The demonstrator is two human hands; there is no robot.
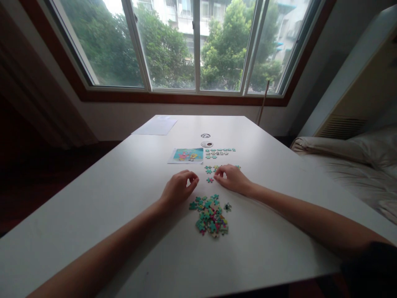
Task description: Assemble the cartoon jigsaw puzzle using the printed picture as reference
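Note:
Both my hands rest on a white table (pixel 124 194). My left hand (pixel 179 188) is curled, fingers closed loosely, just left of a single teal puzzle piece (pixel 210 180); what it holds, if anything, is hidden. My right hand (pixel 232 178) lies with fingers bent down over a few teal pieces (pixel 209 169) beyond it. A heap of loose puzzle pieces (pixel 211 215) sits just in front of both hands. Farther away lie a reference picture card (pixel 187 155) and rows of sorted pieces (pixel 218 153).
Two small round lids or discs (pixel 206 144) lie beyond the card. A sheet of paper (pixel 155 125) is at the far left corner. A bed with pillows (pixel 350 161) stands to the right. A wide window (pixel 192 45) faces me.

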